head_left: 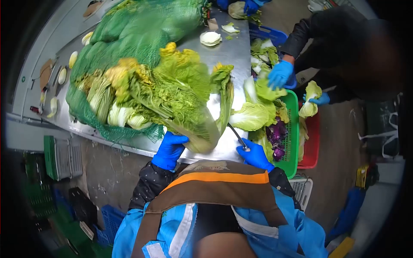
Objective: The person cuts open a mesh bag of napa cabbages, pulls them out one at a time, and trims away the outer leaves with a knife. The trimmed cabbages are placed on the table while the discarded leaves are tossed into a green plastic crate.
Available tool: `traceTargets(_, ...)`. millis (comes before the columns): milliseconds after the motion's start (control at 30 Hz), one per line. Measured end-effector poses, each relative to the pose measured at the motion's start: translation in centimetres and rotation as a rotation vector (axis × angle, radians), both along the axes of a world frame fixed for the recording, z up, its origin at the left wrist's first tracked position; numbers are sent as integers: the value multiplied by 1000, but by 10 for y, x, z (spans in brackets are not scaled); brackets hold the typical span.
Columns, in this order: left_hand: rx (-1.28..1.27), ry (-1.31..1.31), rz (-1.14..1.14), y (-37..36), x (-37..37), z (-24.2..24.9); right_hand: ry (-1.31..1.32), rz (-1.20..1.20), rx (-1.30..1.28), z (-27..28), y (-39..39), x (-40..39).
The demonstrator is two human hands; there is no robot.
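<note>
My left hand (169, 150), in a blue glove, is closed on the base end of a napa cabbage (183, 103) with loose green and yellowed outer leaves. An outer leaf (223, 92) stands apart on the cabbage's right side. In my right hand (255, 155), also gloved in blue, is a knife (236, 136) whose dark blade points up and left toward the cabbage base. More napa cabbages (101, 101) lie in a green mesh sack (124, 49) just beyond my left hand. Pale leaves (254, 114) lie beyond my right hand.
A green basket (294, 142) holding leaves and purple trimmings stands at the table's right side, beside a red crate (313, 148). Beyond is a blue crate (273, 34). A co-worker's gloved hands (280, 74) handle leaves there. A cut cabbage piece (211, 38) lies on the metal table (236, 56).
</note>
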State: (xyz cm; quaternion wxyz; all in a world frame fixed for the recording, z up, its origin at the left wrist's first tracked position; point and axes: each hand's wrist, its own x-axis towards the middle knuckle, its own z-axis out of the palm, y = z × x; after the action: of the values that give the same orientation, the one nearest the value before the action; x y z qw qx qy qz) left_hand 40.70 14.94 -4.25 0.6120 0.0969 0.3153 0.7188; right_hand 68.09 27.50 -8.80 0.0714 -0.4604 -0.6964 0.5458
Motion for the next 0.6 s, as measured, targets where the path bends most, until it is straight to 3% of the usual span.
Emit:
traceTargets(67, 70, -69, 9, 11, 1, -18, -93, -57, -157, 7, -5, 5)
traceTargets(133, 57, -114, -102, 21, -1, -48, 362, -356, -284, 17, -8, 7)
traceTargets(167, -21, -74, -157, 30, 5, -53, 488, -282, -205, 23, -4, 2)
traceTargets(200, -156, -64, -219, 36, 14, -41, 731, -270, -357, 43, -1, -13)
traceTargets(233, -171, 110, -314, 38, 20, -54, 699, -167, -316, 51, 6, -26)
traceTargets(267, -179, 292, -404, 40, 23, -66, 675, -141, -119, 41, 6, -47)
traceTargets(300, -179, 292, -403, 38, 19, -65, 517, -51, 107, 27, 12, -62)
traceTargets(333, -220, 548, -494, 27, 9, -63, 354, 39, 322, 20, 14, -72)
traceTargets(367, -265, 805, -583, 13, -4, -59, 355, 41, 309, 17, 15, -76)
traceTargets(400, -354, 1038, -842, -7, -27, -50, 370, 52, 352, 19, 16, -81)
traceTargets(433, -444, 1159, -893, -19, -33, 9, 387, 63, 399, 20, 17, -85)
traceTargets(500, -455, 1035, -725, -25, -38, 73, 380, 25, 435, 20, 10, -95)
traceTargets(533, -345, 1146, -559, -18, -34, 91, 374, -10, 485, 21, 6, -101)
traceTargets(600, 33, 1733, -359, 13, -29, 104, 444, -62, 567, 25, 2, -107)
